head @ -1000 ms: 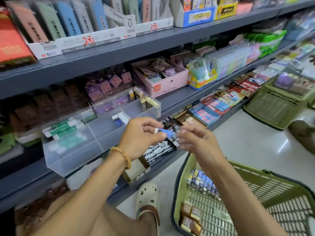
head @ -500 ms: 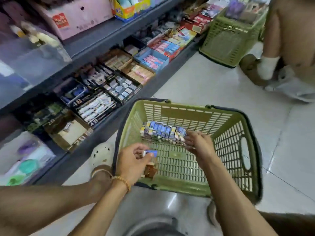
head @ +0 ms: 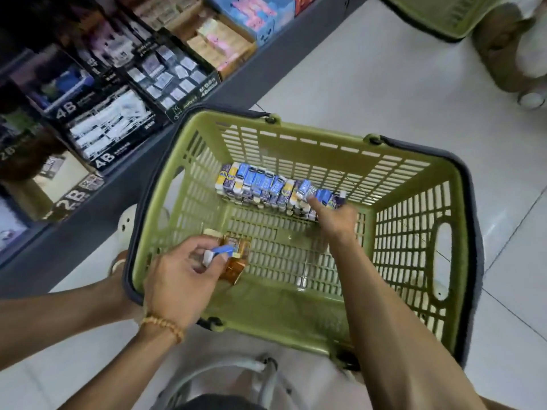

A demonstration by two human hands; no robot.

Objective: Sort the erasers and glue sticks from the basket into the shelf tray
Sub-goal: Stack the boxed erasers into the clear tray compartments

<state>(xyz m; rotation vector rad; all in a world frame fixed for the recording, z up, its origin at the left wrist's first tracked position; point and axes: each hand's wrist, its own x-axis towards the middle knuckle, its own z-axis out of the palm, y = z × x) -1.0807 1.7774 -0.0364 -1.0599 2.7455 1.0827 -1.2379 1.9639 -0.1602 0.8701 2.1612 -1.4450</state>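
A green plastic basket (head: 414,261) stands on the floor below me. A row of blue-sleeved erasers (head: 260,183) lies along its far wall. Brown packets (head: 236,263) sit at its near left corner. My left hand (head: 180,279) hovers over the basket's left rim and pinches one blue-and-white eraser (head: 217,253) between thumb and fingers. My right hand (head: 334,217) reaches down into the basket, its fingers curled around erasers at the right end of the row. The shelf tray is out of view.
Dark shelving (head: 97,122) with open boxes of erasers and pencils runs along the left. A second green basket (head: 438,16) and another person's foot (head: 509,48) are at the top right. White tiled floor (head: 370,84) lies between them.
The view swung down from the shelf tray to the basket. My left hand kept its eraser; my right hand went from the left hand down to the eraser row.
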